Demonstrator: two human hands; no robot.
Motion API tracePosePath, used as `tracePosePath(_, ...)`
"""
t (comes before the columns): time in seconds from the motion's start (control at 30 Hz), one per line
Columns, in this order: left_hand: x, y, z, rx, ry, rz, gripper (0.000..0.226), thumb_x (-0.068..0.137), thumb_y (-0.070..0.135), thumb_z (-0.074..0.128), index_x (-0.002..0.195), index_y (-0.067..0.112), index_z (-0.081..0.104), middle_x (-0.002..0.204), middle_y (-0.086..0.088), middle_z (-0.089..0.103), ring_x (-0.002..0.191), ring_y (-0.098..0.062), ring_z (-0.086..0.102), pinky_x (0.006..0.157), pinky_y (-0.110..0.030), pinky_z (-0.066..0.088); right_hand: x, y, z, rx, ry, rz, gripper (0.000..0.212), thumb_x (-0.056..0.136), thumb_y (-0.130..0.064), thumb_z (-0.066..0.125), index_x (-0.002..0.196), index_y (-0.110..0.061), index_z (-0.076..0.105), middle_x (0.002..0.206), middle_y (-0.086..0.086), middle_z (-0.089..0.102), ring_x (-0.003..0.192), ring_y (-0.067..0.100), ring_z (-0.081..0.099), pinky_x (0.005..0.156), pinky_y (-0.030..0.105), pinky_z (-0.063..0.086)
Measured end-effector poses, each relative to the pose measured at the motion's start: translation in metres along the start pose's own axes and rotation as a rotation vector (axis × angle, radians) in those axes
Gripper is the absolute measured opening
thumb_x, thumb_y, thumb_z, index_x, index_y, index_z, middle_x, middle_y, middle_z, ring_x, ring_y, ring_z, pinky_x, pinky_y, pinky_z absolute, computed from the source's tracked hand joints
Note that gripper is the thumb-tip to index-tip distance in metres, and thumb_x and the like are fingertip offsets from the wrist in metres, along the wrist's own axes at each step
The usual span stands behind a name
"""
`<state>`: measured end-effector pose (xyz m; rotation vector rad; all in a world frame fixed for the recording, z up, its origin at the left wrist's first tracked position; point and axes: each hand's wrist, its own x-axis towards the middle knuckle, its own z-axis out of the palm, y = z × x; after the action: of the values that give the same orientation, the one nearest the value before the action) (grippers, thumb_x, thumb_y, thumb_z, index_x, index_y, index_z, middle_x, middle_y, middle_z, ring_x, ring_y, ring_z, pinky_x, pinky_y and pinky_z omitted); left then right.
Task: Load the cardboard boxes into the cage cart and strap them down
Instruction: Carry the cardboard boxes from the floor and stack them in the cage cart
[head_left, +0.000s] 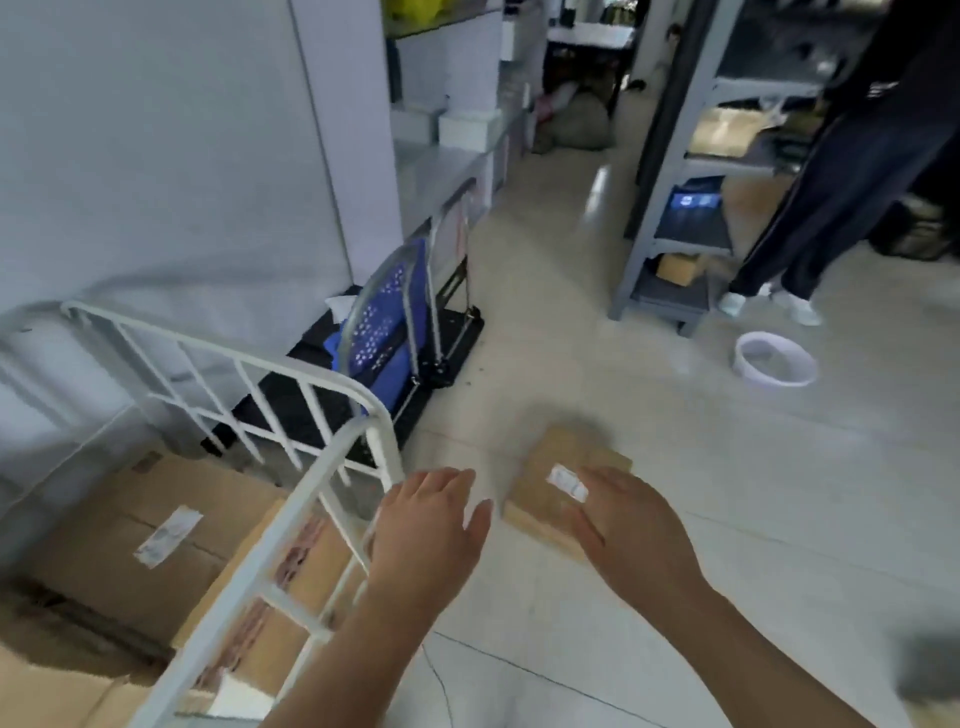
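Boxes (156, 530) already sit in the cart (332, 447). One box (550, 493) remains on the floor. Left hand (431, 519) and right hand (634, 525) reach for it, fingers spread, empty. Strapping not done.

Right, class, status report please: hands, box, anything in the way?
Both hands open: left hand, right hand. Small box on floor, not yet gripped. Close beside left hand: cart rail.
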<state>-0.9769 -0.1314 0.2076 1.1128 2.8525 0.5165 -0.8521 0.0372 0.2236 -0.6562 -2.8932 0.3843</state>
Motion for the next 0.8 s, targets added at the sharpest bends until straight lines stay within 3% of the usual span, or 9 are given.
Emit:
tracePosePath(0.1, 0.01, 0.079, 0.026, -0.013, -0.071, 0.195, 0.043, 0.095, 0.046, 0.04, 0.129, 0.025, 0.056, 0.13, 0.009, 0.058, 0.119, -0.016, 0.05, 0.101, -0.03, 0.033, -0.055, 0.07, -0.02, 0.015, 0.083, 0.244, 0.033, 0.08, -0.022, 0.074, 0.11, -0.012, 0.068, 0.104, 0.004, 0.07, 0.095, 0.027, 0.066, 0.082, 0.033, 0.05)
tracePosePath(0.23, 0.019, 0.164, 0.06, 0.079, -0.187, 0.425, 0.045, 0.095, 0.049, 0.032, 0.129, 0.027, 0.053, 0.126, 0.009, 0.059, 0.117, -0.015, 0.051, 0.1, -0.028, 0.035, -0.12, 0.144, -0.03, 0.018, 0.094, 0.513, 0.045, 0.092, -0.038, 0.055, 0.131, -0.017, 0.057, 0.133, 0.0, 0.058, 0.124, 0.018, 0.051, 0.105, 0.026, 0.034)
tracePosePath(0.33, 0.023, 0.221, 0.085, 0.111, -0.277, 0.59, 0.041, 0.095, 0.05, 0.031, 0.119, 0.028, 0.055, 0.109, 0.008, 0.063, 0.104, -0.015, 0.056, 0.091, -0.028, 0.039, -0.163, 0.182, -0.037, 0.037, 0.126, 0.691, 0.047, 0.094, -0.042, 0.049, 0.136, -0.02, 0.051, 0.139, -0.005, 0.052, 0.129, 0.012, 0.045, 0.107, 0.021, 0.029)
tracePosePath(0.5, 0.029, 0.307, 0.131, 0.119, -0.4, 0.822, 0.042, 0.095, 0.05, 0.033, 0.121, 0.026, 0.056, 0.114, 0.009, 0.063, 0.104, -0.016, 0.056, 0.089, -0.03, 0.043, -0.222, 0.229, -0.047, 0.047, 0.152, 0.971, 0.048, 0.094, -0.047, 0.045, 0.138, -0.026, 0.048, 0.141, -0.011, 0.048, 0.128, 0.008, 0.044, 0.105, 0.02, 0.031)
tracePosePath(0.67, 0.035, 0.391, 0.169, 0.056, -0.48, 1.049, 0.04, 0.094, 0.048, 0.038, 0.114, 0.021, 0.06, 0.108, 0.006, 0.066, 0.099, -0.017, 0.059, 0.086, -0.032, 0.045, -0.263, 0.264, -0.06, 0.058, 0.24, 1.234, 0.044, 0.093, -0.04, 0.053, 0.131, -0.02, 0.056, 0.133, -0.005, 0.056, 0.118, 0.016, 0.054, 0.1, 0.028, 0.04)
tracePosePath(0.8, 0.027, 0.453, 0.192, 0.003, -0.516, 1.233, 0.04, 0.093, 0.046, 0.039, 0.111, 0.019, 0.061, 0.105, 0.005, 0.066, 0.095, -0.019, 0.059, 0.083, -0.032, 0.046, -0.293, 0.278, -0.069, 0.068, 0.326, 1.448, 0.034, 0.089, -0.032, 0.059, 0.12, -0.017, 0.063, 0.117, -0.003, 0.065, 0.109, 0.022, 0.059, 0.082, 0.028, 0.045)
